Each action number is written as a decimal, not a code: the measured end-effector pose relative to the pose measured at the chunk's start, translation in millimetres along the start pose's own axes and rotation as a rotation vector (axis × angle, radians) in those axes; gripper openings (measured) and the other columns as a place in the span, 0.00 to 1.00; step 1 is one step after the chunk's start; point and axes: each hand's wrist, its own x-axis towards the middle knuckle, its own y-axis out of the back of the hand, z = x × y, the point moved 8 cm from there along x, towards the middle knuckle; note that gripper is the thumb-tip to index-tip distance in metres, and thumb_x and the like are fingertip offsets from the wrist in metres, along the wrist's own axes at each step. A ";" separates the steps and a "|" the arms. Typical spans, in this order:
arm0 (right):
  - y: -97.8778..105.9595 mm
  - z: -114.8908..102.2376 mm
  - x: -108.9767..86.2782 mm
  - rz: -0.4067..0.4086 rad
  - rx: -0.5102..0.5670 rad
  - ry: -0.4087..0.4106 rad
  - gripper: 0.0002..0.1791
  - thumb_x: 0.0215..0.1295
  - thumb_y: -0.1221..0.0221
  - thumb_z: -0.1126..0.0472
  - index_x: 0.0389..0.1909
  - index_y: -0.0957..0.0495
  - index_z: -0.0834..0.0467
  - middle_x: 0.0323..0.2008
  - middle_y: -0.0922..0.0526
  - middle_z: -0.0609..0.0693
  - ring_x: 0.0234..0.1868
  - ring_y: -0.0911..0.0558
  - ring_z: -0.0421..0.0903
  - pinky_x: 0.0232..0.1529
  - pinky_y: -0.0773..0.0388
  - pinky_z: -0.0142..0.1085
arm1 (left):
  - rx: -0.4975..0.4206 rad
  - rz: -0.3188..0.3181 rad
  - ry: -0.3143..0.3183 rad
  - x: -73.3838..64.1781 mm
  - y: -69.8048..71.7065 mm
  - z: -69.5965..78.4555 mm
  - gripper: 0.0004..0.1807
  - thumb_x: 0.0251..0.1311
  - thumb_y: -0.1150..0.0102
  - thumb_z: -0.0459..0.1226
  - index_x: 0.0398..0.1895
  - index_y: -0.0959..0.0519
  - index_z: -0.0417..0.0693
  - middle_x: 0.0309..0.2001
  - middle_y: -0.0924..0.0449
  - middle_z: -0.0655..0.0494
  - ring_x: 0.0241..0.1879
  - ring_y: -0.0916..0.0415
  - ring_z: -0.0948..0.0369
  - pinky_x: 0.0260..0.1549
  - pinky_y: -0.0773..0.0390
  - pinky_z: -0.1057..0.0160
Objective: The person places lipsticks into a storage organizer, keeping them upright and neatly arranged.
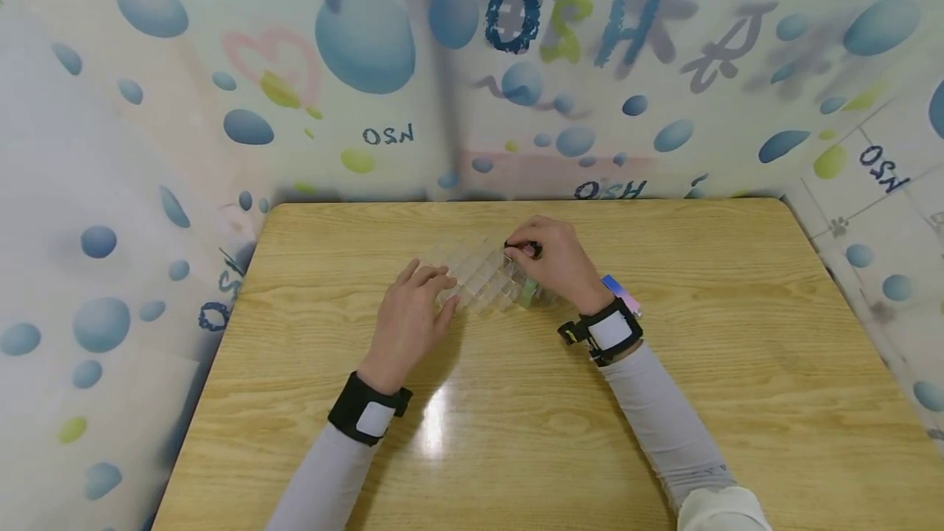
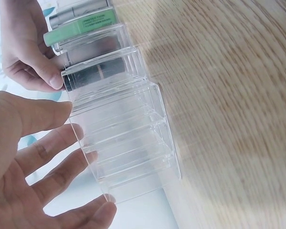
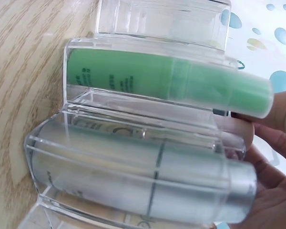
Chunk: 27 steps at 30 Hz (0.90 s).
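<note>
A clear plastic organizer [image 1: 475, 275] with several slots stands on the table. My left hand [image 1: 413, 318] rests its spread fingertips on the organizer's upper edge, beside bare slots [image 2: 128, 143]. At the other end, my right hand [image 1: 553, 256] pinches the top of a small black tube [image 1: 533, 250]. In the left wrist view the dark tube [image 2: 97, 74] shows through the clear wall, with the right thumb at its upper end. A green tube [image 3: 128, 78] and a silver bottle [image 3: 133, 171] stand in nearby slots. Part of the right hand is hidden behind the organizer.
The wooden table [image 1: 516, 433] meets a patterned wall [image 1: 472, 121] behind the organizer. A blue and pink box-like item [image 1: 622, 295] lies on the table just right of the organizer, partly covered by the right wrist.
</note>
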 end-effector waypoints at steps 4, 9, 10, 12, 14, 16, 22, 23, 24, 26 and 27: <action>1.0 0.8 -0.4 0.009 -0.001 -0.001 0.06 0.67 0.33 0.61 0.38 0.09 0.57 0.37 0.15 0.48 0.32 0.22 0.40 0.32 0.24 0.38 | -0.006 0.001 0.004 0.3 0.0 0.1 0.11 0.62 0.30 0.37 0.44 0.11 0.39 0.49 0.12 0.43 0.54 0.16 0.49 0.71 0.32 0.47; 2.4 -0.8 -0.2 0.020 0.004 0.015 0.06 0.66 0.33 0.62 0.38 0.09 0.58 0.37 0.14 0.49 0.32 0.20 0.41 0.33 0.21 0.38 | -0.008 0.014 -0.003 -0.2 -0.7 -0.1 0.12 0.61 0.30 0.37 0.44 0.11 0.39 0.49 0.12 0.43 0.53 0.16 0.49 0.71 0.32 0.47; 2.7 -1.3 -0.2 0.020 0.006 0.015 0.06 0.66 0.33 0.62 0.38 0.09 0.58 0.37 0.14 0.49 0.33 0.19 0.41 0.33 0.21 0.38 | -0.009 0.015 -0.003 -0.3 -0.8 -0.2 0.12 0.61 0.30 0.37 0.44 0.11 0.39 0.49 0.12 0.43 0.53 0.16 0.49 0.71 0.32 0.47; 2.9 -2.1 -0.5 0.019 0.010 0.013 0.06 0.67 0.33 0.61 0.39 0.09 0.59 0.38 0.14 0.50 0.34 0.18 0.41 0.34 0.20 0.38 | -0.006 0.016 -0.004 -0.4 -1.0 -0.4 0.12 0.61 0.30 0.38 0.44 0.11 0.39 0.49 0.12 0.43 0.53 0.17 0.49 0.71 0.32 0.47; 4.4 -2.7 -0.8 0.020 0.010 0.005 0.07 0.67 0.33 0.61 0.39 0.09 0.60 0.38 0.14 0.50 0.34 0.18 0.41 0.35 0.19 0.39 | -0.004 0.016 -0.001 -0.2 -1.2 -0.6 0.12 0.61 0.30 0.38 0.44 0.11 0.39 0.49 0.12 0.43 0.54 0.17 0.49 0.71 0.32 0.47; 6.6 -4.1 -1.5 0.021 0.011 -0.005 0.08 0.67 0.34 0.61 0.40 0.09 0.60 0.39 0.14 0.49 0.35 0.18 0.41 0.36 0.19 0.40 | -0.001 0.014 0.006 0.1 -1.2 -0.8 0.12 0.62 0.30 0.38 0.45 0.11 0.40 0.50 0.12 0.44 0.55 0.17 0.49 0.70 0.31 0.47; 15.3 -10.2 -5.3 0.041 0.022 0.004 0.09 0.68 0.34 0.60 0.41 0.10 0.60 0.41 0.14 0.50 0.36 0.17 0.44 0.36 0.17 0.47 | 0.006 0.005 0.017 0.1 -3.5 -0.7 0.12 0.62 0.30 0.38 0.45 0.11 0.41 0.52 0.13 0.44 0.57 0.18 0.49 0.69 0.30 0.45; 16.7 -11.8 -6.0 0.046 0.019 0.010 0.09 0.68 0.34 0.60 0.41 0.10 0.60 0.41 0.14 0.50 0.36 0.17 0.44 0.36 0.18 0.47 | 0.008 0.003 0.015 0.1 -3.9 -0.3 0.12 0.62 0.31 0.37 0.46 0.11 0.41 0.52 0.13 0.44 0.57 0.18 0.49 0.69 0.31 0.44; 18.0 -13.2 -6.6 0.051 0.014 0.015 0.09 0.68 0.34 0.59 0.41 0.09 0.60 0.41 0.14 0.50 0.37 0.17 0.44 0.36 0.18 0.46 | 0.012 0.003 0.013 0.0 -4.4 0.0 0.12 0.62 0.31 0.37 0.46 0.11 0.41 0.52 0.13 0.44 0.57 0.18 0.49 0.70 0.31 0.44; 20.6 -16.5 -7.6 0.061 0.005 0.028 0.09 0.68 0.34 0.59 0.41 0.09 0.59 0.41 0.14 0.50 0.37 0.17 0.43 0.35 0.19 0.44 | 0.018 0.006 0.007 -0.1 -5.0 0.8 0.13 0.62 0.30 0.37 0.47 0.11 0.41 0.52 0.13 0.44 0.57 0.18 0.48 0.70 0.32 0.44; 22.0 -17.9 -8.1 0.066 0.000 0.033 0.09 0.68 0.34 0.59 0.41 0.09 0.59 0.41 0.14 0.49 0.38 0.17 0.43 0.35 0.20 0.42 | 0.019 0.009 0.005 -0.3 -5.2 1.1 0.13 0.61 0.30 0.37 0.47 0.12 0.41 0.53 0.13 0.44 0.58 0.19 0.48 0.70 0.32 0.43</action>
